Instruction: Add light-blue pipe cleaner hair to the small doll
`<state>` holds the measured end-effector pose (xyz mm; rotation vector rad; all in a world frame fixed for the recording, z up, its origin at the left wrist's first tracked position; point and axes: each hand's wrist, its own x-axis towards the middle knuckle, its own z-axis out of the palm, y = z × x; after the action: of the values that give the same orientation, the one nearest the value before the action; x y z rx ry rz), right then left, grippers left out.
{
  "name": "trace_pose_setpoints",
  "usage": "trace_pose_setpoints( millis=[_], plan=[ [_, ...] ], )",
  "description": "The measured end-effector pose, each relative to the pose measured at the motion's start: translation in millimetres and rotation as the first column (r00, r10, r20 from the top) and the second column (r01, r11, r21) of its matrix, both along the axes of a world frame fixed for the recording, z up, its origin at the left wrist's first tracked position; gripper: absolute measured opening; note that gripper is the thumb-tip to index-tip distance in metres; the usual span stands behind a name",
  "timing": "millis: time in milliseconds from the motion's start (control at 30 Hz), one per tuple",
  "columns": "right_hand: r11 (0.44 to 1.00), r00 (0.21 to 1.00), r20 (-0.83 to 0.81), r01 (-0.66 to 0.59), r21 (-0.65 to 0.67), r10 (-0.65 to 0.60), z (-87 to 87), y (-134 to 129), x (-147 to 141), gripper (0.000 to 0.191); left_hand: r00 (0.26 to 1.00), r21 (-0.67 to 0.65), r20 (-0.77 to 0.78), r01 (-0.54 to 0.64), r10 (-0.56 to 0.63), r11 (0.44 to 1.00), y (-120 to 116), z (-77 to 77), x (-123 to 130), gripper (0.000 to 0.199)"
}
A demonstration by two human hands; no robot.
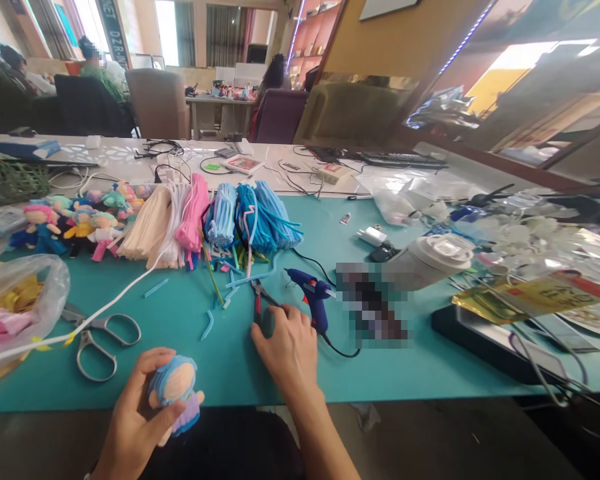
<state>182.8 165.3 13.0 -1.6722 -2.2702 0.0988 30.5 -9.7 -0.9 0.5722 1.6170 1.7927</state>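
Observation:
My left hand (137,407) is closed around a small doll (179,383) made of fuzzy pipe cleaners, with blue hair, a blank peach face and a lilac dress with a blue hem. It is held just over the table's near edge. Farther right, my right hand (290,340) lies on the table with its fingers curled over the handles of red-and-black pliers (258,300); the lower handles are partly hidden. Beside that hand lies a blue glue gun (316,297). Cut bits of blue pipe cleaner (208,325) are scattered near the pliers.
Pipe-cleaner bundles (193,213) and several finished dolls (83,220) stand at the back left. Grey scissors (100,340) and a plastic bag (20,307) lie left, crossed by a white cable (130,288). A white cup (430,260) and clutter occupy the right. People sit beyond.

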Motion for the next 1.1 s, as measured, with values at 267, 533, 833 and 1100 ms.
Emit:
trace_pose_setpoints(
  millis=[267,533,833,1100],
  plan=[
    [0.984,0.984,-0.141,-0.085,0.157,0.107,-5.3,7.8,-0.3,0.022,1.0,0.012,0.009,0.029,-0.029,1.0,-0.7,1.5,-2.1,0.047],
    [0.929,0.792,-0.577,0.34,0.149,-0.197,-3.7,12.9,74.2,0.049,0.99,0.072,-0.14,0.035,-0.024,0.997,1.3,2.9,-13.2,0.047],
    [0.984,0.917,-0.364,0.127,-0.124,-0.164,25.9,76.2,58.5,0.033,0.972,0.153,-0.109,0.222,-0.207,0.963,-5.6,-9.5,-23.2,0.049],
    [0.912,0.595,-0.796,-0.259,-0.317,-0.107,63.4,-0.6,38.5,0.023,0.98,0.191,-0.071,0.196,-0.185,0.962,4.2,-3.7,-24.1,0.056]
  ],
)
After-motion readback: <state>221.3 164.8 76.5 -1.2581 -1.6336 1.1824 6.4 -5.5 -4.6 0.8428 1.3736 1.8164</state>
